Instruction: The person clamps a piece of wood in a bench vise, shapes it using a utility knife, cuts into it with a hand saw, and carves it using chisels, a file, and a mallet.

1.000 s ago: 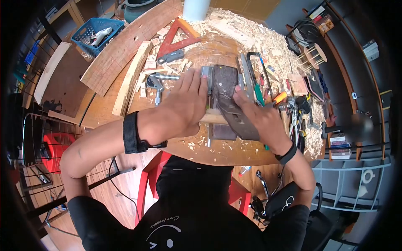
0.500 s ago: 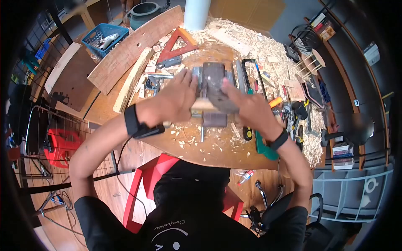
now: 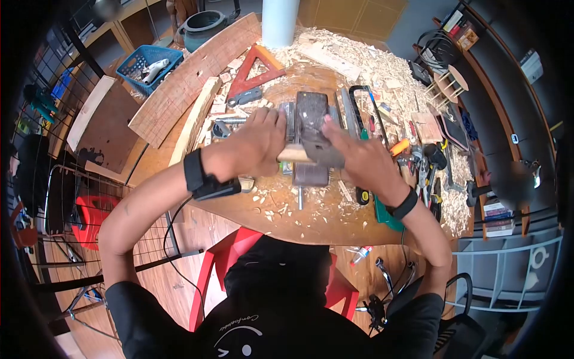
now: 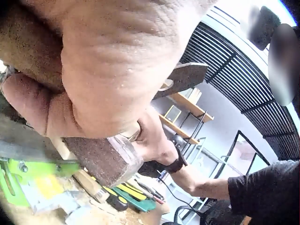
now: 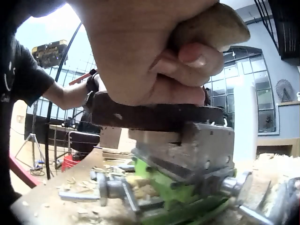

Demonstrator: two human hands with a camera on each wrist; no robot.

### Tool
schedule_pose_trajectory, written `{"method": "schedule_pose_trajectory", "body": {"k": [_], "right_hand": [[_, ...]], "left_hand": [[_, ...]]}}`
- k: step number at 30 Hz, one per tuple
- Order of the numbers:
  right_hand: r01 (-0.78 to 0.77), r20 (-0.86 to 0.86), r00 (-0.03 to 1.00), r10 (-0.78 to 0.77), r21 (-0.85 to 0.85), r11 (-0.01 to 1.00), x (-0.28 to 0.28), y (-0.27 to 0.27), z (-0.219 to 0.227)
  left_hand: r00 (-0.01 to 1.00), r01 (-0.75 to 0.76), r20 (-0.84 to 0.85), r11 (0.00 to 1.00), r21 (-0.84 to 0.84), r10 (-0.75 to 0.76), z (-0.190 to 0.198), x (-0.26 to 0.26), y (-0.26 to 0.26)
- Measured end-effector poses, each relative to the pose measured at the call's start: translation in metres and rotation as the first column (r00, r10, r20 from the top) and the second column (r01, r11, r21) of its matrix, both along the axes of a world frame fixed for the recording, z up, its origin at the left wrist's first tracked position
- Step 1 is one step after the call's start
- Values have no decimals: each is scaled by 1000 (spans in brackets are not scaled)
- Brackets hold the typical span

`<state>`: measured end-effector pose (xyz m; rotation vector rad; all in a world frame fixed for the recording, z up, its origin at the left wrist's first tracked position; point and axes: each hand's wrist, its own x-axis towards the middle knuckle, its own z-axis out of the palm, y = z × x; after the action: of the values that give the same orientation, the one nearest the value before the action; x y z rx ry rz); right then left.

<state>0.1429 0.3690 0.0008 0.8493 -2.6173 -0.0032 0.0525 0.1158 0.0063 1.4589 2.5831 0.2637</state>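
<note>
A dark wooden hand plane (image 3: 313, 112) with a pale cross handle (image 3: 295, 154) lies over the vise near the table's front. My left hand (image 3: 254, 142) holds it at the left end of the handle, fingers reaching forward along its side. My right hand (image 3: 368, 160) grips the other side; in the right wrist view its fingers curl round the handle end (image 5: 229, 28). The grey plane iron (image 4: 185, 78) sticks up in the left wrist view. Beneath the plane body (image 5: 150, 116), a pale wood piece (image 5: 152, 137) sits on the green-and-silver vise (image 5: 206, 150).
Wood shavings (image 3: 382, 78) cover the back right. A red set square (image 3: 242, 81), a long wood strip (image 3: 200, 116) and a board (image 3: 185, 84) lie left. To the right are a hacksaw (image 3: 373, 102), pliers (image 3: 421, 170) and other tools. A white column (image 3: 279, 24) stands behind.
Both hands and the plane have shifted forward, away from the body, since a second ago. The grip stays the same, and the head view has tilted slightly.
</note>
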Motion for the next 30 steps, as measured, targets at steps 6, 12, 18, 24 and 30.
{"method": "schedule_pose_trajectory", "body": {"k": [6,12,18,24,30], "right_hand": [[-10,5,1000,10,31,999,-11,2,7],[1,27,1000,0,-17,1000,-13,2,7],[290,544,809,-222,-42,956,-26,-1,24],[285,619,758,-206,-30,958,-44,3,23],[103,452,892,-22,-155,983,-70,18,1]], "left_hand": [[995,-1,102,1000,-27,3,7,-15,8],[994,-60,90,998,-12,61,-4,-17,9],[999,-47,13,999,10,47,-27,-28,12],[983,-146,103,986,-85,154,4,-20,24],[980,-52,182,983,-178,85,22,-31,31]]}}
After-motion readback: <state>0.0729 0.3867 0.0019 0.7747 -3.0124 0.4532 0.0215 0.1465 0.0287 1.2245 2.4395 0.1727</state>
